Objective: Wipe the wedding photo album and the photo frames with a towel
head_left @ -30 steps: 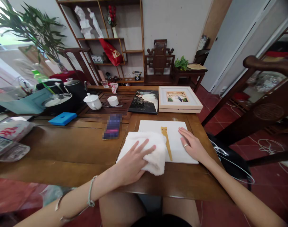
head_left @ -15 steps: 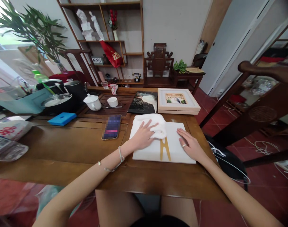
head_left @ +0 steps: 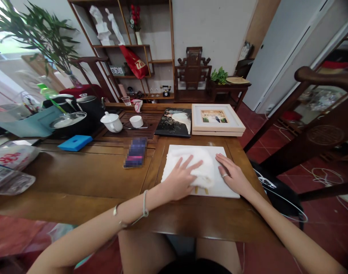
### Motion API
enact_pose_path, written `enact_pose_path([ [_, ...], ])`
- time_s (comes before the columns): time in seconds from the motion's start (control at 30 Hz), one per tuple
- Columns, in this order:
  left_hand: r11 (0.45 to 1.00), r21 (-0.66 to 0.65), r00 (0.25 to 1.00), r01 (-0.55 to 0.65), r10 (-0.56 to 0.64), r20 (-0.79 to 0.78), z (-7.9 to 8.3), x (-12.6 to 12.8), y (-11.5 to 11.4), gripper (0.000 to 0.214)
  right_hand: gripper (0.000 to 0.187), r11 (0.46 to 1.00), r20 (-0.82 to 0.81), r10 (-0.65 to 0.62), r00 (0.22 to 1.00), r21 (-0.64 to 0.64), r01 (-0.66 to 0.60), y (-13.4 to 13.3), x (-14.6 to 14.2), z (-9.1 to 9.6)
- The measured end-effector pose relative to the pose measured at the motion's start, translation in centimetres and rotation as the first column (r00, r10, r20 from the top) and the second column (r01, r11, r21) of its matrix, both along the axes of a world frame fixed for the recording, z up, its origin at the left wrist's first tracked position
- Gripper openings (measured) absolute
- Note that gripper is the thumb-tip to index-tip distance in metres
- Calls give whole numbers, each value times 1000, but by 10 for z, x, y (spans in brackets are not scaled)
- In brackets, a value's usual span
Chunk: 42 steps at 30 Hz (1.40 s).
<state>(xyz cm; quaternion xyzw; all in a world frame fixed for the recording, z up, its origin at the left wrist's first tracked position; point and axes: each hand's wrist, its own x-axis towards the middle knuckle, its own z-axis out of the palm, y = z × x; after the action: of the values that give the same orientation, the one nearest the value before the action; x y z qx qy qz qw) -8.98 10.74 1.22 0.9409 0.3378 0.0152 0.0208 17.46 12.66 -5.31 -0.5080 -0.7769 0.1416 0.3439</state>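
Observation:
My left hand [head_left: 182,178] lies flat with fingers spread on a folded white cloth [head_left: 206,171]. Under the cloth is a flat white board [head_left: 219,192] on the table near its front edge. Two gold-coloured leg-like strips [head_left: 203,190] on the board show just below the cloth; their upper part is covered. My right hand [head_left: 233,176], with a ring on one finger, rests palm down with fingers stretched along the board's right side. It holds nothing.
Behind the board lie a dark picture panel [head_left: 174,123] and a light wooden frame [head_left: 218,131]. Left of it is a phone [head_left: 135,153], with a blue block [head_left: 75,143], a white lidded cup [head_left: 111,122] and a small white bowl [head_left: 136,121] farther off. A wooden chair [head_left: 311,125] stands at right.
My left hand has slid the cloth toward me and to the right across the board, covering most of the gold strips. My right hand has stayed at the board's right side.

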Motion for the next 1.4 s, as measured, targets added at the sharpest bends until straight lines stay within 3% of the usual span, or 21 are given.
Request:
enact_pose_path([
  [0.13, 996, 52, 998, -70, 70, 7, 2, 23, 52, 31, 42, 1000, 13, 2, 1000, 0, -2, 1, 1, 1],
  [0.27, 993, 90, 996, -78, 73, 56, 0, 53, 70, 36, 42, 1000, 28, 24, 999, 4, -24, 1, 0, 6],
  [0.37, 990, 105, 994, -89, 81, 77, -3, 70, 68, 35, 42, 999, 21, 32, 999, 7, -32, 0, -1, 11],
  [0.47, 985, 108, 988, -133, 123, 91, -6, 68, 64, 35, 42, 999, 25, 36, 999, -5, -35, -1, -2, 13],
  [0.77, 937, 51, 937, -346, 343, 59, 4, 11, 73, 35, 43, 999, 7, -6, 1000, -46, 7, -1, -2, 6],
  [0.87, 930, 12, 929, -368, 367, 48, 9, 26, 75, 36, 43, 1000, 7, -5, 1000, -30, 5, -1, -2, 6],
  [1.03, 936, -50, 935, -348, 350, 58, 13, 85, 77, 38, 43, 1000, 24, 0, 1000, -15, 0, 1, 1, 6],
  [1.13, 924, -46, 922, -378, 381, 63, 12, 107, 74, 40, 44, 1000, 42, 4, 999, -9, -4, 1, 2, 5],
  [1.3, 883, 13, 883, -469, 469, 23, 9, 97, 58, 33, 42, 1000, 48, 4, 999, -1, -4, 1, 2, 4],
  [1.4, 915, 75, 915, -397, 401, -49, 4, 84, 35, 34, 44, 999, 28, 31, 999, 6, -31, 1, 2, 3],
])
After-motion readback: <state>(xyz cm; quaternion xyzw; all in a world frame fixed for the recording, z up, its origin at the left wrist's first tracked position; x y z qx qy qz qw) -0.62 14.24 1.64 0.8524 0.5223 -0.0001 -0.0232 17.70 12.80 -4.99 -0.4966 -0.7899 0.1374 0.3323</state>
